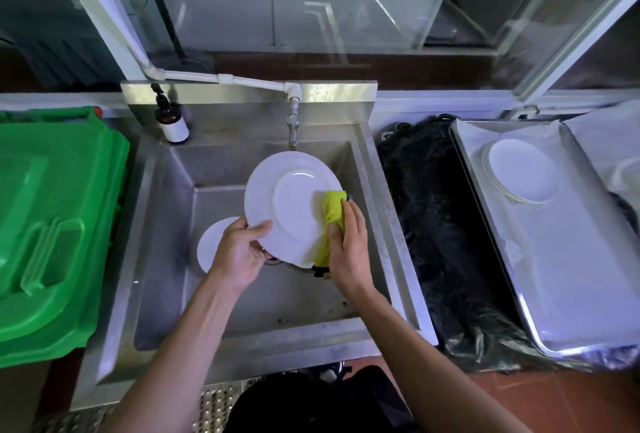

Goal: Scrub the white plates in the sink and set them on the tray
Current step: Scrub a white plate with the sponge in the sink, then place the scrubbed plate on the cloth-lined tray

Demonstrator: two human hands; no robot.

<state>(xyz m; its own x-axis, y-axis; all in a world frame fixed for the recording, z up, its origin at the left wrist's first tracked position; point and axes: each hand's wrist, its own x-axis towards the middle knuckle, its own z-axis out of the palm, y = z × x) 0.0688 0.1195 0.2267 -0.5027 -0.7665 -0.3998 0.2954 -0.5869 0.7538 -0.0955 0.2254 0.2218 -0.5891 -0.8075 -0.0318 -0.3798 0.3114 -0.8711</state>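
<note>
Left grip [239, 252] — round glossy plate [291, 204]

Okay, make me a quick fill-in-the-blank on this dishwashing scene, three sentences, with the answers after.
1. The right hand presses a ____-coloured scrubbing cloth against the held plate.
2. The left hand grips that plate by its ____.
3. Plates already washed are stacked on the tray to the ____ of the sink.

Missing words: yellow-green; rim; right
</note>
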